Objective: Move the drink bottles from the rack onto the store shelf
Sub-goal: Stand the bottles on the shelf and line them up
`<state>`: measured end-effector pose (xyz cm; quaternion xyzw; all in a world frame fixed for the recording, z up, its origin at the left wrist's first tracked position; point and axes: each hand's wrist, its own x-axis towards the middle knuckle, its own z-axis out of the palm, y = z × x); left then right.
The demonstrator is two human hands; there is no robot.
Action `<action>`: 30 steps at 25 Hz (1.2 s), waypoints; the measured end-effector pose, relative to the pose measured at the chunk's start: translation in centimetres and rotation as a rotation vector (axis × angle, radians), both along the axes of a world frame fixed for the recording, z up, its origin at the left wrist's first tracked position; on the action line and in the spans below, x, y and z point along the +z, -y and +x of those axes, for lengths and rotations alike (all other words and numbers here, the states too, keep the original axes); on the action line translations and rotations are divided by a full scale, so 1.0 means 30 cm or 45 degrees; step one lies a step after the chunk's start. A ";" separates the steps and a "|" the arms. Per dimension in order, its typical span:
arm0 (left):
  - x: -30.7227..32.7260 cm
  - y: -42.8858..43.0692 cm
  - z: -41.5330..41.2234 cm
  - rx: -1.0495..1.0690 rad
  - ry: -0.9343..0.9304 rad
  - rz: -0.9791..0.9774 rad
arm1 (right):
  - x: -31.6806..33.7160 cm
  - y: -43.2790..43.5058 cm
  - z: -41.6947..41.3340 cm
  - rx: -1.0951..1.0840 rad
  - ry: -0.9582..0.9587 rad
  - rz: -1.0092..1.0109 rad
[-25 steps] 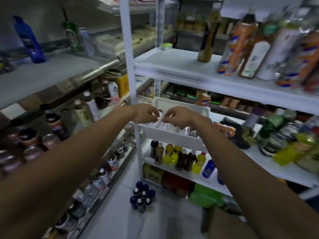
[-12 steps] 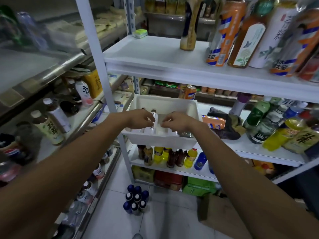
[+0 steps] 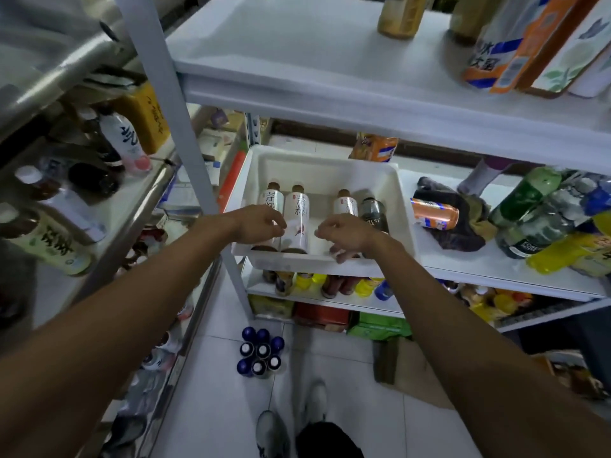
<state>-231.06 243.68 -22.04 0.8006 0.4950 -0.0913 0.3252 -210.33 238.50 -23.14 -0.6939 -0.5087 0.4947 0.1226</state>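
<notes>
A white plastic rack bin (image 3: pixel 325 168) sits on the middle store shelf (image 3: pixel 489 264). Several bottles are in it, caps pointing away from me: two white-labelled tea bottles (image 3: pixel 297 209) on the left, a third white one (image 3: pixel 345 203) and a dark bottle (image 3: pixel 373 211) on the right. My left hand (image 3: pixel 261 224) is wrapped around the lower part of the leftmost white bottle (image 3: pixel 271 200). Over the base of the third white bottle, my right hand (image 3: pixel 347 234) has its fingers curled, tips near the bin's front rim.
The top shelf (image 3: pixel 330 61) holds tall bottles at its right end. To the right of the bin lie an orange can (image 3: pixel 434 213), a dark cloth and green and yellow bottles. A steel rack (image 3: pixel 132 200) with bottles stands on the left. Blue-capped bottles (image 3: pixel 261 352) stand on the floor.
The view has moved closer and tilted down, so the bottles inside the bin now show. Both hands stay in the bin and have settled lower on the bottles.
</notes>
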 end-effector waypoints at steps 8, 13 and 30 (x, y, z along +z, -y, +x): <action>-0.138 -0.132 0.035 -0.005 -0.076 -0.029 | -0.201 -0.244 -0.056 -0.281 -0.144 -0.077; -0.155 -0.167 0.090 0.011 -0.023 -0.105 | -0.306 -0.305 -0.088 -0.544 -0.458 -0.285; -0.149 -0.122 0.077 0.374 0.190 -0.286 | -0.239 -0.255 -0.014 -0.457 -0.628 -0.032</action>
